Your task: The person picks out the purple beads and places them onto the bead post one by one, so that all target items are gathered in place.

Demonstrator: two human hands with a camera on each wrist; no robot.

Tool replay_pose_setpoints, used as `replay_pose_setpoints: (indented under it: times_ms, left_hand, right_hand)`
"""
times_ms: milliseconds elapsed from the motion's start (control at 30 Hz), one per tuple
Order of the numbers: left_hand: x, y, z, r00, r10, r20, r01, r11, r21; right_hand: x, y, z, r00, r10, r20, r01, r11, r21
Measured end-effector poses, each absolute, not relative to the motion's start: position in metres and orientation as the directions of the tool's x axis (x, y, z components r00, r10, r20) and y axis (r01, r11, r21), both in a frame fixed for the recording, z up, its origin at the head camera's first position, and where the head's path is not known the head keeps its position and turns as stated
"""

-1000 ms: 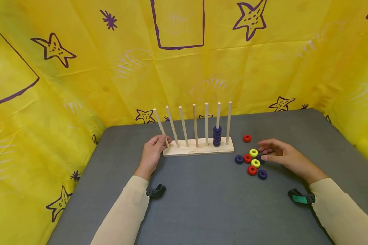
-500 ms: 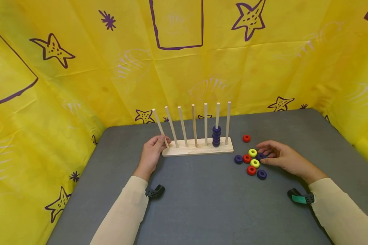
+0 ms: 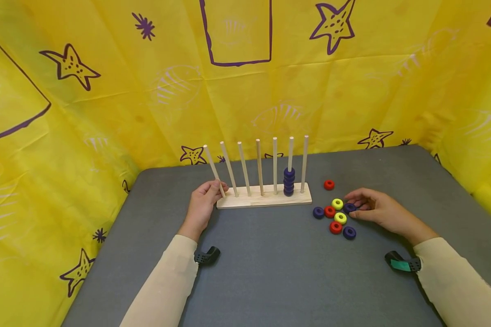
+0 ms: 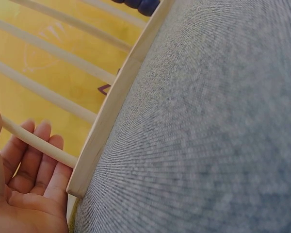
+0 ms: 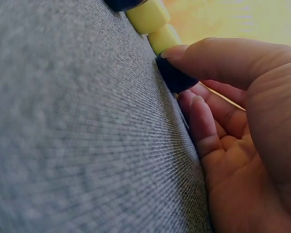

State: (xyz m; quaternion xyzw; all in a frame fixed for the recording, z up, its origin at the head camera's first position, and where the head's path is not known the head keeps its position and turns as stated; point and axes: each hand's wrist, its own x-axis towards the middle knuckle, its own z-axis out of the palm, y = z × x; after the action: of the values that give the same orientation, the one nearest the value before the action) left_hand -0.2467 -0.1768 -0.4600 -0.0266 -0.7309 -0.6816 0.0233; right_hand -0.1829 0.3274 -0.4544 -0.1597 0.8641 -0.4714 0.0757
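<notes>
Left hand (image 3: 202, 206) is wrapped round the leftmost peg (image 3: 211, 163); right hand (image 3: 378, 211) pinches a blue ring (image 5: 177, 75) between thumb and fingers. From my remote seat I see one yellow cloth (image 3: 245, 104) behind one grey table (image 3: 262, 263). On it I count one wooden base (image 3: 266, 202), seven pegs (image 3: 259, 165), and then the rings: a blue stack (image 3: 288, 182) on the second peg from the right (four or five pieces, packed too close for me to be sure), three loose blue including the pinched one, three red rings (image 3: 329, 188) and two yellow rings (image 3: 340, 222).

The pinched ring sits at the right thumb tip, near both yellow ones; the other loose rings lie to that hand's left and front, one red set farther back.

For room, I have a wide stretch of grey between the two sleeves (image 3: 167, 281). The rear table edge runs behind the pegs, along the cloth. The base's left end is right by the left hand; a narrow gap parts its right end from the nearest loose blue ring.
</notes>
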Motion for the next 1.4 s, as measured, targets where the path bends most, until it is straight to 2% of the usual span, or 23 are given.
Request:
replay_pose_setpoints:
  times_ms: [367, 700, 1400]
  left_hand:
    - [-0.2457, -0.1763, -0.4616, -0.998, 0.005, 0.067, 0.068, 0.087, 0.994]
    - [-0.2460, -0.1771, -0.4618, -0.997, 0.010, 0.080, 0.081, 0.083, 0.993]
    - [-0.2468, -0.1771, -0.4619, -0.996, 0.005, 0.084, 0.084, 0.084, 0.993]
  right_hand:
    - [-0.1817, 0.3290, -0.4559, -0.945, -0.321, 0.056, -0.242, 0.576, -0.781]
    - [-0.1796, 0.3280, -0.4542, -0.949, -0.287, 0.128, -0.276, 0.563, -0.779]
    - [-0.1763, 0.3247, -0.4468, -0.958, -0.258, 0.123, -0.251, 0.557, -0.792]
